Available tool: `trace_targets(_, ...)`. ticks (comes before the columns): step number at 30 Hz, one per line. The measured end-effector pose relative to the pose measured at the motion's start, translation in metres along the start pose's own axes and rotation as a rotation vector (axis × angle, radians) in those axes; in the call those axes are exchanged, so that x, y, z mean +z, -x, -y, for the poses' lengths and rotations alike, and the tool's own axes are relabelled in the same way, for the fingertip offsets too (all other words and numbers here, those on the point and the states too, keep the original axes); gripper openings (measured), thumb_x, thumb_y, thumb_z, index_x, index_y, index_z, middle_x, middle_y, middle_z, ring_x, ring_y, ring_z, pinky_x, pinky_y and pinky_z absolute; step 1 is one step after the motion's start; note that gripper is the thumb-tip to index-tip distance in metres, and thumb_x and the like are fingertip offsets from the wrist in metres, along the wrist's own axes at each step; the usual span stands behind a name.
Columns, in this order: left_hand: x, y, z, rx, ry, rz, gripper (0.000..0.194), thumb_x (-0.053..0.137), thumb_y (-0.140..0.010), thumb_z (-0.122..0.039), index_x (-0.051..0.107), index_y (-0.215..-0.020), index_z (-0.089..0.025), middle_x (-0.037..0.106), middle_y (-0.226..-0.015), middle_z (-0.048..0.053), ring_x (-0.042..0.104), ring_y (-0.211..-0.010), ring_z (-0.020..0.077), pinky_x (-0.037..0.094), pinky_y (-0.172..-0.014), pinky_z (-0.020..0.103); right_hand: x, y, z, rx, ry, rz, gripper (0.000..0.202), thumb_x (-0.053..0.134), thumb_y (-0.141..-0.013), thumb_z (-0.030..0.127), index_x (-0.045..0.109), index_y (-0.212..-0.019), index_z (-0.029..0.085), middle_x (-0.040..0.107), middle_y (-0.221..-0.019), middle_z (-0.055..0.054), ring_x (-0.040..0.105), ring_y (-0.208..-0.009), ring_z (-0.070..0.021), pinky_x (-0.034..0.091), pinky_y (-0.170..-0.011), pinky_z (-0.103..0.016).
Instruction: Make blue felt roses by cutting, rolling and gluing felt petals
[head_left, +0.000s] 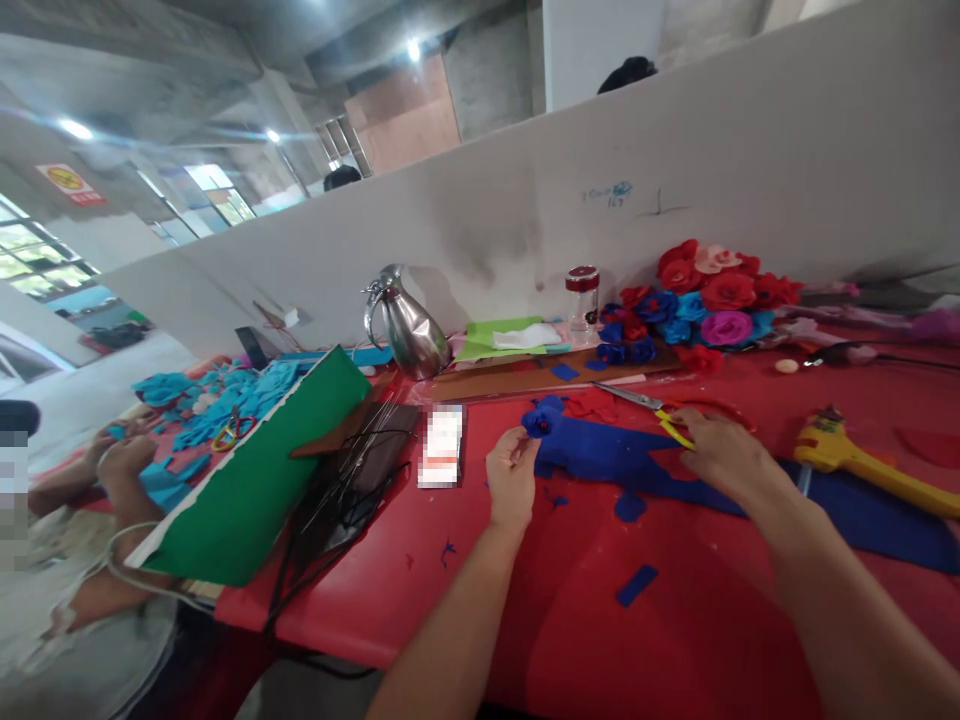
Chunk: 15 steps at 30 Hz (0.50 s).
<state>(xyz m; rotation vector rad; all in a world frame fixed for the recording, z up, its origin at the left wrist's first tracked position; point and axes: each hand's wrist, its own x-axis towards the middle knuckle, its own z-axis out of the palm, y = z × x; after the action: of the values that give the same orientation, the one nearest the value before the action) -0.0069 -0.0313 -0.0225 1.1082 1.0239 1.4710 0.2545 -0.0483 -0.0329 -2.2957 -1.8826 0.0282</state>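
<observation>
Pinched in the fingers of my left hand (514,475) is a dark blue flower (541,418) with layered petals. My right hand (724,450) is closed on the yellow and red handles of a pair of scissors (637,397), whose blades point left. Under the scissors and my right hand runs a long blue strip (607,445), its material unclear, with a red piece (673,462) on it. A yellow glue gun (847,455) lies to the right of my right hand, over the blue material.
A metal jug (409,325), a lidded glass jar (583,305) and a heap of coloured flowers (712,295) stand along the partition. A phone-like white object (441,447) lies left of my left hand. The green board (262,480) stands before another person's hands (124,460).
</observation>
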Motion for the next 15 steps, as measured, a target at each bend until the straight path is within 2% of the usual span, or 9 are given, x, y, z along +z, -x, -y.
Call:
trace_targets(3, 0.000, -0.001, -0.001, -0.024, 0.020, -0.042, 0.026, 0.077, -0.068, -0.038, 0.073, -0.081, -0.017, 0.074, -0.083, 0.006, 0.065, -0.082, 0.0184, 0.050, -0.084, 0.032, 0.001, 0.001, -0.003, 0.043, 0.050, -0.101, 0.049, 0.059, -0.074, 0.019, 0.061, -0.123, 0.018, 0.065, -0.112, -0.019, 0.059, -0.104, -0.0386, 0.047, -0.080, -0.046)
trace_targets(7, 0.009, -0.005, -0.010, -0.171, 0.183, -0.150, 0.027, 0.083, -0.060, -0.032, 0.072, -0.077, -0.014, 0.074, -0.080, 0.005, 0.066, -0.077, 0.0155, 0.050, -0.082, 0.030, 0.003, -0.007, -0.015, 0.007, -0.056, -0.070, 0.041, 0.056, -0.076, 0.016, 0.064, -0.116, 0.017, 0.067, -0.107, -0.017, 0.063, -0.103, -0.0337, 0.046, -0.087, -0.043)
trace_targets(10, 0.018, -0.009, -0.014, -0.286, 0.291, -0.129, 0.028, 0.086, -0.055, -0.027, 0.071, -0.075, -0.014, 0.074, -0.079, 0.005, 0.067, -0.073, 0.0133, 0.050, -0.080, 0.029, 0.003, -0.014, -0.022, -0.010, -0.108, -0.098, 0.034, 0.054, -0.079, 0.015, 0.065, -0.111, 0.015, 0.068, -0.107, -0.019, 0.064, -0.103, -0.0334, 0.047, -0.087, -0.040)
trace_targets(15, 0.025, -0.016, -0.005, -0.127, 0.207, -0.122, 0.026, 0.082, -0.060, -0.031, 0.073, -0.079, -0.014, 0.075, -0.079, 0.006, 0.067, -0.076, 0.0153, 0.049, -0.080, 0.029, 0.002, -0.019, -0.021, 0.039, -0.043, -0.100, 0.041, 0.055, -0.078, 0.013, 0.064, -0.118, 0.015, 0.068, -0.103, -0.016, 0.068, -0.094, -0.0294, 0.049, -0.082, -0.036)
